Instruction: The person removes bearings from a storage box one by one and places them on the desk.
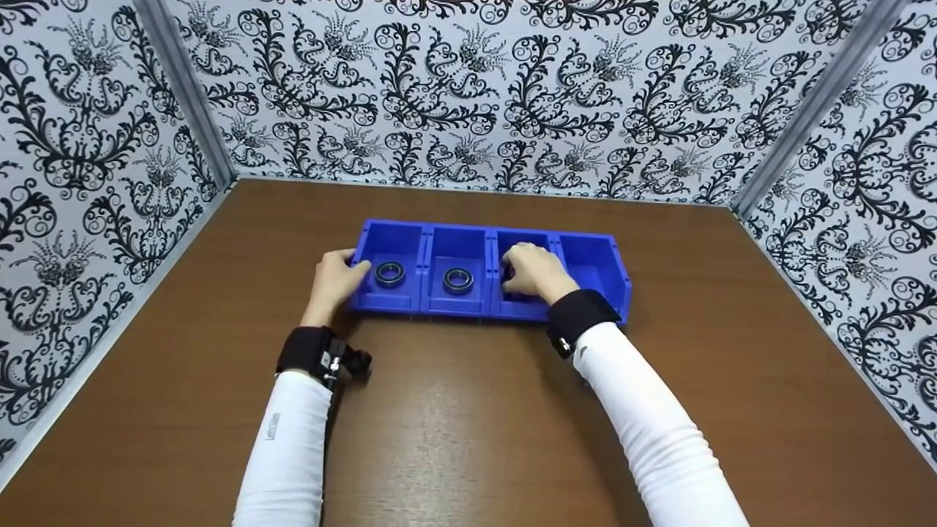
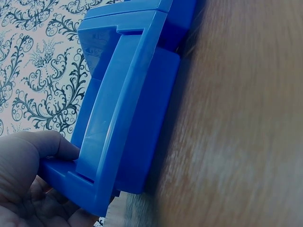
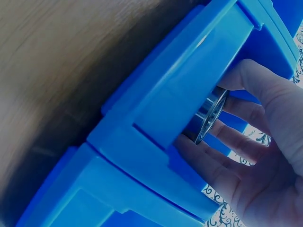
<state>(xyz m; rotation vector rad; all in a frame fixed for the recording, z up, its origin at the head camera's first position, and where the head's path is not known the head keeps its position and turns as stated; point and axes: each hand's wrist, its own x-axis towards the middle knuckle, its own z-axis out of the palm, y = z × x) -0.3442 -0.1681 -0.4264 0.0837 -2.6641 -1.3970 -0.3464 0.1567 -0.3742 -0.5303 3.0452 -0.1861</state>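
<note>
A row of blue compartments, one blue parts bin point(image 1: 457, 306), lies across the table. My left hand point(image 1: 338, 282) grips its left end wall, thumb inside and fingers outside, as the left wrist view also shows. My right hand point(image 1: 538, 271) reaches into the third compartment from the left. There its fingers hold a metal ball bearing point(image 3: 210, 113), partly hidden by the bin's front lip in the right wrist view. One bearing point(image 1: 390, 274) lies flat in the leftmost compartment and another bearing point(image 1: 458, 280) in the second. The rightmost compartment point(image 1: 589, 260) shows a bare blue floor.
The brown wooden table point(image 1: 454, 410) runs under the bin and both arms. Behind it and at both sides stand patterned panels point(image 1: 468, 95), joined by grey corner posts point(image 1: 187, 95). Each wrist wears a black strap point(image 1: 583, 318) with a camera.
</note>
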